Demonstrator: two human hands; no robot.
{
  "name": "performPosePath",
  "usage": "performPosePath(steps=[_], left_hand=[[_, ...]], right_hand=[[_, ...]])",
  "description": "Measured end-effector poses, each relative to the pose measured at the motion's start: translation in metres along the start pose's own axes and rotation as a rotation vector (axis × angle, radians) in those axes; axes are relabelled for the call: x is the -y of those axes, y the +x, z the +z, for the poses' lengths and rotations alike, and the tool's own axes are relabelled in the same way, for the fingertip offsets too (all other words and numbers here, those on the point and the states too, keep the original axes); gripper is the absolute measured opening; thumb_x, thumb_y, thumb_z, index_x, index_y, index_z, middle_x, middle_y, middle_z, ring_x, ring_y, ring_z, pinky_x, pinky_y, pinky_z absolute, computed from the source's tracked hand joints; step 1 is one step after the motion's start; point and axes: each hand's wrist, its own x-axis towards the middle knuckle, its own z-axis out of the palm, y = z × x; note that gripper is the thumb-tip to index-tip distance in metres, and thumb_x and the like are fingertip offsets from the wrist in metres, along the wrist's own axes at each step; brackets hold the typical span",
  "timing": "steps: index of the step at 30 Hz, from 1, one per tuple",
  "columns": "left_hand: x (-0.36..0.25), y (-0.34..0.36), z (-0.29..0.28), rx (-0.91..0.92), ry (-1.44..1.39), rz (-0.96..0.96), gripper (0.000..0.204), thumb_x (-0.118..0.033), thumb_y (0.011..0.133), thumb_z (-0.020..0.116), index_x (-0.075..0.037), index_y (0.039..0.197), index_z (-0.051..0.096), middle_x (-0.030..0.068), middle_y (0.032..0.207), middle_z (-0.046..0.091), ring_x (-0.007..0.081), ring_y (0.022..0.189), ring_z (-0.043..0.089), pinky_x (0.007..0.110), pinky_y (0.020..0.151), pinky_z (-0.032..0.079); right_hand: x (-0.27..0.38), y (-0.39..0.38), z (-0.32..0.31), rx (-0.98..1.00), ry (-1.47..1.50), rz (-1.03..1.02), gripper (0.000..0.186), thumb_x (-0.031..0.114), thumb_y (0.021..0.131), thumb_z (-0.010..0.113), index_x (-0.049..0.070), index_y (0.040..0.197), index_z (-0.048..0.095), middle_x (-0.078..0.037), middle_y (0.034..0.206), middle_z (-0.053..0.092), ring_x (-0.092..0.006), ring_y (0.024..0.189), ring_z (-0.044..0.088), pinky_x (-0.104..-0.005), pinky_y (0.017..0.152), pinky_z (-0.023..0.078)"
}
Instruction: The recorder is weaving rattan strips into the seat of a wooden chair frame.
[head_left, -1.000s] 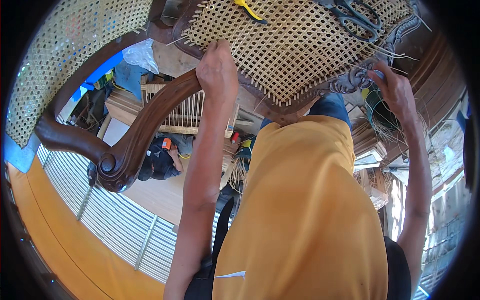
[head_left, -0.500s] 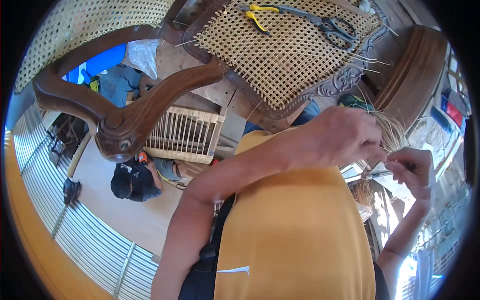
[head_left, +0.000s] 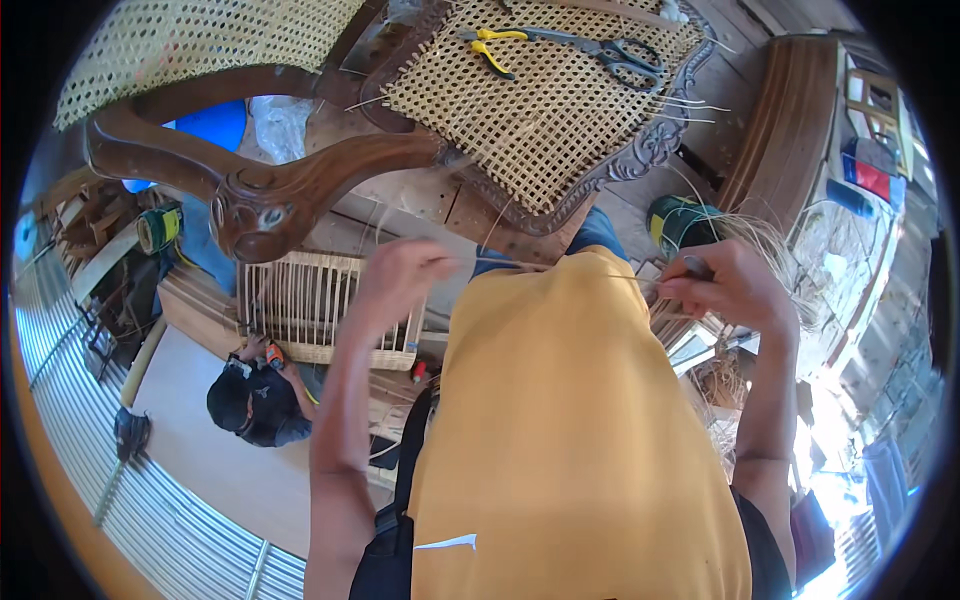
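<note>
A thin cane strand [head_left: 600,274] stretches across above my lap. My left hand [head_left: 400,285], slightly blurred, pinches its left end. My right hand [head_left: 735,285] grips it at the other end; a dark, rounded tool end [head_left: 697,266] also shows in that hand, its kind hidden by the fingers. Ahead of me lies a woven cane seat [head_left: 540,120] in a dark carved wooden frame [head_left: 655,145], with loose strand ends poking out at its right edge. On the weave rest yellow-handled pliers [head_left: 490,52] and a pair of scissors [head_left: 630,65].
A curved wooden armrest [head_left: 350,160] reaches in from the left, below a cane back panel [head_left: 200,45]. A bundle of loose cane [head_left: 775,250] and a green tin [head_left: 675,222] are near my right hand. Another person [head_left: 258,400] works at the left beside a slatted wooden frame [head_left: 325,300].
My left hand has swung from beside my right hand far to the left, drawing the strand out. My right hand has moved left and up. The view has shifted slightly.
</note>
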Motion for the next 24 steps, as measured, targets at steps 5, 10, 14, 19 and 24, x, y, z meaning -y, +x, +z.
performPosePath(steps=[5, 10, 14, 19, 24], left_hand=[[0.011, -0.002, 0.043, -0.180, -0.025, 0.487, 0.029, -0.017, 0.082, 0.069, -0.002, 0.107, 0.067, 0.0103, 0.098, 0.069, 0.0246, 0.096, 0.065, 0.040, 0.089, 0.047], [-0.001, -0.013, 0.065, 0.050, -0.553, 0.167, 0.014, -0.009, 0.089, 0.064, 0.002, 0.097, 0.065, 0.0022, 0.079, 0.063, 0.0060, 0.077, 0.055, 0.023, 0.071, 0.046], [0.065, -0.038, 0.035, -0.022, -0.531, 0.012, 0.014, -0.011, 0.091, 0.061, 0.002, 0.090, 0.064, 0.0000, 0.075, 0.060, 0.0058, 0.073, 0.054, 0.022, 0.064, 0.044], [0.102, -0.054, 0.026, -0.082, -0.106, -0.209, 0.017, -0.015, 0.088, 0.063, 0.001, 0.094, 0.065, 0.0055, 0.083, 0.065, 0.0187, 0.078, 0.062, 0.032, 0.072, 0.048], [0.029, -0.024, 0.079, -0.272, -0.226, 0.339, 0.021, -0.016, 0.086, 0.064, 0.001, 0.097, 0.066, 0.0143, 0.111, 0.065, 0.0246, 0.109, 0.059, 0.034, 0.093, 0.044]], right_hand=[[0.016, 0.022, 0.042, 0.001, -0.104, -0.058, 0.024, 0.022, 0.086, 0.068, -0.002, 0.089, 0.066, -0.010, 0.066, 0.066, -0.0143, 0.057, 0.064, -0.0284, 0.054, 0.051], [0.020, 0.026, 0.057, -0.011, -0.119, -0.227, 0.022, 0.019, 0.086, 0.067, -0.002, 0.091, 0.067, -0.009, 0.070, 0.067, -0.0136, 0.058, 0.064, -0.0279, 0.055, 0.050], [-0.010, -0.002, 0.022, -0.075, -0.084, 0.046, 0.018, 0.018, 0.085, 0.068, 0.001, 0.092, 0.069, -0.005, 0.064, 0.064, -0.0090, 0.054, 0.060, -0.0274, 0.051, 0.046], [-0.018, -0.017, 0.028, -0.094, -0.174, 0.117, 0.026, 0.024, 0.085, 0.067, -0.002, 0.089, 0.066, -0.010, 0.067, 0.065, -0.0146, 0.056, 0.063, -0.0308, 0.054, 0.049], [0.021, 0.022, 0.088, -0.075, -0.290, -0.094, 0.023, 0.020, 0.086, 0.066, -0.003, 0.085, 0.063, -0.010, 0.064, 0.065, -0.0172, 0.054, 0.064, -0.0321, 0.053, 0.050]])
